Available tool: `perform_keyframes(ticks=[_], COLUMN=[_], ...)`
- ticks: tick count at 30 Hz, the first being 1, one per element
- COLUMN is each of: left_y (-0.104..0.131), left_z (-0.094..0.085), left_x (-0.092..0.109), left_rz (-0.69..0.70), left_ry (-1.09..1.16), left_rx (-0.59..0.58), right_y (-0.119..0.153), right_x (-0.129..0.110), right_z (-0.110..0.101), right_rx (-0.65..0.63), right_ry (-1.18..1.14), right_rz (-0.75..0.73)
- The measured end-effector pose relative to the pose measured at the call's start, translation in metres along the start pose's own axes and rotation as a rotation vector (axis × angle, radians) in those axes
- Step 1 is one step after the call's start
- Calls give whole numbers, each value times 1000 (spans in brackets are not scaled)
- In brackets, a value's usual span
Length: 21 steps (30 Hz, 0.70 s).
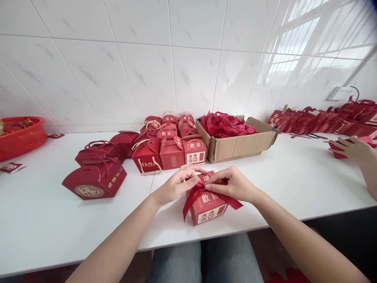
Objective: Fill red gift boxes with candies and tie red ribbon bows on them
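Head view: ribbon work at the knot, box upright at the desk's front edge

The small red cardboard gift box with white-panelled lettering (210,212) stands on the white, smooth-topped desk (279,188), between the two bare hands and near the front edge. A dark red, glossy fabric ribbon (191,198) crosses its top; two tails spread outward, one to each side.

Fingers, right hand (234,186): thumb and forefinger together, clamped on the ribbon beside the knot. Fingers, left hand (182,182): curled at the knot, thumb against the ribbon; whether they grip it cannot be told.

Step in hand, as judged: forming or tightening the bow. The knot is partly hidden by the fingers, so its firmness cannot be confirmed. The next move calls for a firm hold on both sides and an even outward pull, with the box kept from sliding. Risk noted: an uneven pull could skew the bow or crease the lid.
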<state>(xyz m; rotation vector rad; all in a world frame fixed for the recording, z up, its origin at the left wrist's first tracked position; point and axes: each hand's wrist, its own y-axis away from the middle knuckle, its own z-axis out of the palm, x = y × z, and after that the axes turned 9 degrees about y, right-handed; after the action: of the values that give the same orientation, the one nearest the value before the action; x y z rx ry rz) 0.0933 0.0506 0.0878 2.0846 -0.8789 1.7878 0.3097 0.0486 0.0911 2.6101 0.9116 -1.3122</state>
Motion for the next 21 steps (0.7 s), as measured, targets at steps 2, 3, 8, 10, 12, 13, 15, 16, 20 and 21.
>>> perform_keyframes(ticks=[2,3,8,10,12,13,15,16,20,21], left_y=[-1,-1,-5,-5,-5,-4,-3,-2,-2,-2], left_z=[3,5,16,17,17,17,15,15,14,14], left_x=[-4,-6,-12,-11,-11,-10,-10,-10,-12,-13], left_rz=[26,36,27,34,72,98,141,151,141,145], left_ry=[-46,-64,-67,-81,-140,-194,-335,-403,-536,-527], left_rx=[34,60,170,171,174,185,224,245,304,309], right_y=[0,0,-3,-4,-5,-5,-4,-4,-3,-3], right_x=[-1,-1,0,1,2,2,2,2,2,2], right_z=[0,1,1,1,0,0,-1,-1,0,1], right_rx=[-15,-25,-61,-73,-93,-104,-118,-119,-105,-97], right_ry=[25,39,56,69,93,104,113,110,91,91], right_rz=[9,11,-22,-35,-38,-34,-20,-14,12,22])
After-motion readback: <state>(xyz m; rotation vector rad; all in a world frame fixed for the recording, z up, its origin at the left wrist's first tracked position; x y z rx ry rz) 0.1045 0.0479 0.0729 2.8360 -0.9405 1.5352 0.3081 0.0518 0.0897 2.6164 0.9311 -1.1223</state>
